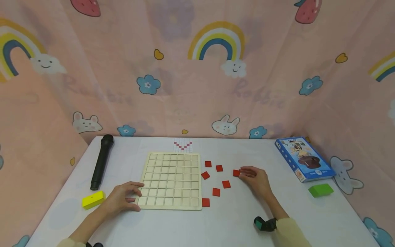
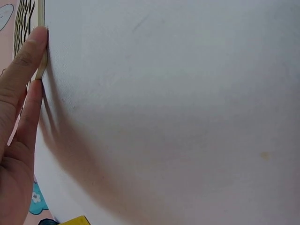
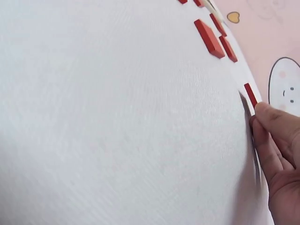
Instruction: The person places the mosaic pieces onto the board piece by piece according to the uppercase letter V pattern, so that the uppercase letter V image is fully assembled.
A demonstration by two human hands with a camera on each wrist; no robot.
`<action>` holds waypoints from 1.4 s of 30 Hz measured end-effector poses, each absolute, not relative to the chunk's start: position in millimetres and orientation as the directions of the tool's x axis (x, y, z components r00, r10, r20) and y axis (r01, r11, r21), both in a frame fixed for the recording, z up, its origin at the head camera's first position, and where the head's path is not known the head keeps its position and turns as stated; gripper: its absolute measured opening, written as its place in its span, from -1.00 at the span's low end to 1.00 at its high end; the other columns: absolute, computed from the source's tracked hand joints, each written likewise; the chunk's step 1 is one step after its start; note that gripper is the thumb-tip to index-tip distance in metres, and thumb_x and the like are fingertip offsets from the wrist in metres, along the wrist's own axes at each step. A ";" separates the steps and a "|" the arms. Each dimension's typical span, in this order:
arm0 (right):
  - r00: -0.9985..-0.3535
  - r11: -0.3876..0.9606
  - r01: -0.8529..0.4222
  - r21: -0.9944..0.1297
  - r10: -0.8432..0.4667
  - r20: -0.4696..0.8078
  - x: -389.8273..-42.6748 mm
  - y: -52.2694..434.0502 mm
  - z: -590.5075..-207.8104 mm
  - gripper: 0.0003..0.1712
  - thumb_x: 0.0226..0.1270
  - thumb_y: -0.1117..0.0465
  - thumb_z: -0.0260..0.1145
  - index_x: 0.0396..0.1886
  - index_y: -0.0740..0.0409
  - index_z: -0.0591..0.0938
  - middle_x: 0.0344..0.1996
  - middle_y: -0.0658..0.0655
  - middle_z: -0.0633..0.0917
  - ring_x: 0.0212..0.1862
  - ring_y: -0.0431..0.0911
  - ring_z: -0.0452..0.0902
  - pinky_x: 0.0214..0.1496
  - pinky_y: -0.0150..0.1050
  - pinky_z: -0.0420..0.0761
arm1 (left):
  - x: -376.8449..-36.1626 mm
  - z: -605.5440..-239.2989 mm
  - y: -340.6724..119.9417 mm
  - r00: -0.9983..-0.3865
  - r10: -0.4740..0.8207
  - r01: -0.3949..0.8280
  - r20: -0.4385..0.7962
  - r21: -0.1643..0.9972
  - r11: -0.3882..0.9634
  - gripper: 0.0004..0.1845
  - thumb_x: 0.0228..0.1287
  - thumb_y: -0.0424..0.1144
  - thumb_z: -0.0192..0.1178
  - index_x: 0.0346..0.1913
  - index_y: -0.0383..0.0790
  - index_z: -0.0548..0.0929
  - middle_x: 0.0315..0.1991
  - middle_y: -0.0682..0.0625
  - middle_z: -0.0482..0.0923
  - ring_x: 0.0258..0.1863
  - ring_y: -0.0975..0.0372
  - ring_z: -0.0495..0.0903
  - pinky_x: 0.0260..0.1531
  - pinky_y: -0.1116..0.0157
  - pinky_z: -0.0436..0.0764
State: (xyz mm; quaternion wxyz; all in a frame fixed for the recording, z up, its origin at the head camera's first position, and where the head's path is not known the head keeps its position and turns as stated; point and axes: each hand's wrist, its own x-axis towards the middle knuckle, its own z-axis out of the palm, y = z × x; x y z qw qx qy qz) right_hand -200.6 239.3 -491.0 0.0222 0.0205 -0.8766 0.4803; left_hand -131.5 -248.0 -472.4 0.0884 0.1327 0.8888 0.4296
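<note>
A pale wooden grid board (image 1: 171, 180) lies flat at the middle of the white table (image 1: 231, 223), its cells bare. My left hand (image 1: 135, 193) rests on the board's near left corner with its fingers spread. In the left wrist view, straight fingers (image 2: 26, 75) press against the board's thin edge (image 2: 41, 28). Several red square tiles lie loose to the right of the board, one (image 1: 205, 202) beside its near right corner. My right hand (image 1: 244, 173) reaches the rightmost red tile (image 1: 236, 173) and pinches its edge with the fingertips (image 3: 265, 112); that tile (image 3: 250, 95) lies on the table.
A black microphone (image 1: 101, 161) and a yellow block (image 1: 93, 199) lie left of the board. Behind the board sits a small pattern card (image 1: 183, 144). A blue box (image 1: 303, 158) and a green block (image 1: 321, 189) are at the right. Pink printed curtains close in the table.
</note>
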 end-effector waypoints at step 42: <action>-0.999 0.456 0.038 -0.889 0.039 -0.023 -161.2 182.0 -473.5 -0.68 0.08 0.33 0.47 -0.12 0.24 0.71 -0.25 0.15 0.76 -0.12 -0.03 0.69 0.02 -0.39 0.59 | -132.8 -470.4 -244.7 -0.960 0.273 0.120 -0.063 0.788 0.604 -0.59 -0.42 -0.36 0.60 -0.40 -0.17 0.63 0.14 -0.21 0.49 0.18 -0.21 0.38 -0.24 0.36 0.68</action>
